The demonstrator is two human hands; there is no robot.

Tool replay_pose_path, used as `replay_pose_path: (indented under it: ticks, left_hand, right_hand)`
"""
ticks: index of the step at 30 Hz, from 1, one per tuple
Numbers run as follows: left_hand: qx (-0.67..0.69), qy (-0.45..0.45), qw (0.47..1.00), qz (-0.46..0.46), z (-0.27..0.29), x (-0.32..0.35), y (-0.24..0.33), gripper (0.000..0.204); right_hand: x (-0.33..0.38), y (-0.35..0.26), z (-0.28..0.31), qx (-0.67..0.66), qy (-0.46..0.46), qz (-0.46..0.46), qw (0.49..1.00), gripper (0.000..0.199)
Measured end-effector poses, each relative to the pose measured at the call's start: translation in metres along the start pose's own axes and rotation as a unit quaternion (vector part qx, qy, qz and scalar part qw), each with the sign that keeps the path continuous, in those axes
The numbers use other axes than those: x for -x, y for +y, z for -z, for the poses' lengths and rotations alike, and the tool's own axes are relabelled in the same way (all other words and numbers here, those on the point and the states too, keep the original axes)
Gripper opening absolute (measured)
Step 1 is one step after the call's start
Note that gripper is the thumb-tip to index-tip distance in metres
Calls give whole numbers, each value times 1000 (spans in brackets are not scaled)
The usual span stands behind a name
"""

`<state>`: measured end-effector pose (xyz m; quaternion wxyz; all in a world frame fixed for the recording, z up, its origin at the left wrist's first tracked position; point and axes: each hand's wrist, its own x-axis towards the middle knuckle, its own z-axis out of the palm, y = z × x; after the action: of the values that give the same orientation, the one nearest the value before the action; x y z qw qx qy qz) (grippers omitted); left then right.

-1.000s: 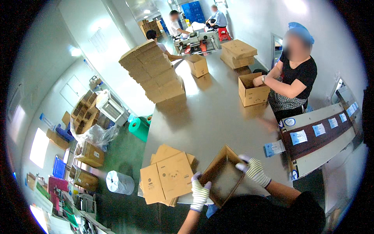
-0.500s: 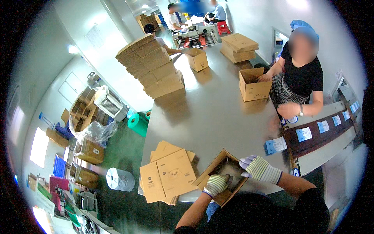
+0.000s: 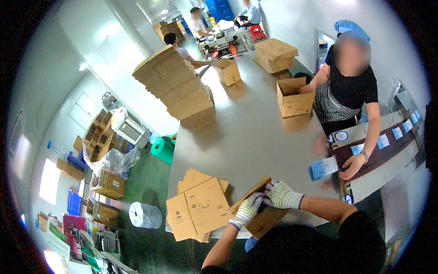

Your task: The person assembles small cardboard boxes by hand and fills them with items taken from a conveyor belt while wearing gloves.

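Note:
A brown cardboard box (image 3: 263, 223) is at the table's near edge, right in front of me. My left hand (image 3: 247, 210), in a striped knit glove, grips its cardboard at the upper left, fingers bent inward. Close beside it my right hand (image 3: 283, 196), gloved alike, has its fingers closed over the box top near the far corner. The two hands almost meet and hide most of the opening. A raised flap (image 3: 249, 194) stands along the far left side. To the left lies a stack of flattened cartons (image 3: 200, 208).
A blue-and-white packet (image 3: 324, 168) lies on the table (image 3: 228, 141), right of my hands. A co-worker's hand reaches to the conveyor (image 3: 388, 153) carrying similar packets; the other hand is at an open carton (image 3: 295, 102). Tall carton stacks (image 3: 175, 86) stand farther back.
My right hand has moved left from the box's right rim to beside my left hand. Cardboard now covers the opening that showed before. The co-worker's arm has stretched down to the conveyor packets.

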<state>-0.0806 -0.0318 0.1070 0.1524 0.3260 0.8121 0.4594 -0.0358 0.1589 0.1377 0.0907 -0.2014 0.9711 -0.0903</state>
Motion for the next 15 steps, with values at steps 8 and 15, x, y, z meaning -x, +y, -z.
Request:
replay_pose_path:
  ticks: [8, 15]
  left_hand:
    - [-337, -67, 937, 56, -7, 20, 15, 31]
    - [166, 341, 925, 15, 18, -2, 42, 28]
  right_hand:
    - [-1, 13, -28, -165, 275, -54, 946, 36]
    - [47, 70, -27, -383, 483, -273, 738, 56]
